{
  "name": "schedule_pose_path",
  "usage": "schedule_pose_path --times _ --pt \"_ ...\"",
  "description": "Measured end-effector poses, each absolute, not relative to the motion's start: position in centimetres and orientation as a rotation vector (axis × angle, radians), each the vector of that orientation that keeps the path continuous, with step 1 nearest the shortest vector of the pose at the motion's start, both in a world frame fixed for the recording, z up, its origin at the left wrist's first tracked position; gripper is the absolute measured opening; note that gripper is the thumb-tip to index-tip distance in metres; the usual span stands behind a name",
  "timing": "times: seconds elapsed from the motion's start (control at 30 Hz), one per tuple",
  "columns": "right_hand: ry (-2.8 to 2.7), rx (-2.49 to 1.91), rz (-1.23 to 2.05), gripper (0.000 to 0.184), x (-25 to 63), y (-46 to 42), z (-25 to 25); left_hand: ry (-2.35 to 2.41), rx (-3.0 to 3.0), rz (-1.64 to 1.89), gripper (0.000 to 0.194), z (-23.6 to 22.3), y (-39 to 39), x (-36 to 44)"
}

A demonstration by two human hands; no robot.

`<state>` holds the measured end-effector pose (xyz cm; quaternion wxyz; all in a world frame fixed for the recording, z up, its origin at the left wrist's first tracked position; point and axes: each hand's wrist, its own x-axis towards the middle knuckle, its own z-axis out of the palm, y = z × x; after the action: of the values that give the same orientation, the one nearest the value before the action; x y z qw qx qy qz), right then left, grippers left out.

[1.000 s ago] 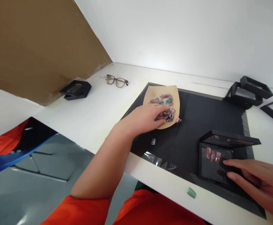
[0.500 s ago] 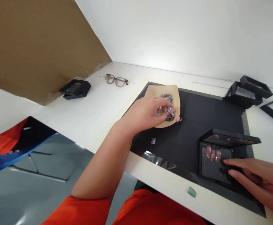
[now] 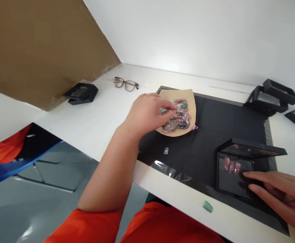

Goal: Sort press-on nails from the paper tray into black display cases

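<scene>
the desk (image 3: 104,111) carries a black mat (image 3: 223,118). on the mat stand an open case (image 3: 230,185) and, farther back to its left, a paper tray (image 3: 193,109). i judge the step as picking through the tray: my left hand (image 3: 147,114) is there, fingers nearly together; i cannot tell whether they grip anything. my right hand (image 3: 285,194) is at the case, fingers apart. the next move calls for a light pinch. contents: tray, mixed nails (image 3: 179,118); case, three pink nails (image 3: 231,166). a clear nail (image 3: 166,150) lies on the mat, a green nail (image 3: 208,206) at the desk's front edge.
</scene>
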<state>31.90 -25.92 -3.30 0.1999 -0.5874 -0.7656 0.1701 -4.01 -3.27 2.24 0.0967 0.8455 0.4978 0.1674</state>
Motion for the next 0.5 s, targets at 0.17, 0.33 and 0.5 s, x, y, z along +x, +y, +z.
schedule_pose_path --times 0.17,0.33,0.5 --pt "-2.131 -1.658 0.496 0.038 31.87 -25.93 -3.26 1.401 2.537 0.521 0.035 2.19 -3.42 -3.97" --pt "-2.135 -1.638 0.465 0.038 31.74 -25.81 -3.16 1.300 2.578 0.564 0.033 2.01 -3.39 -3.72" --pt "-2.131 -1.654 0.504 0.036 32.04 -25.93 -3.37 1.306 2.565 0.558 0.025 2.01 -3.50 -3.54"
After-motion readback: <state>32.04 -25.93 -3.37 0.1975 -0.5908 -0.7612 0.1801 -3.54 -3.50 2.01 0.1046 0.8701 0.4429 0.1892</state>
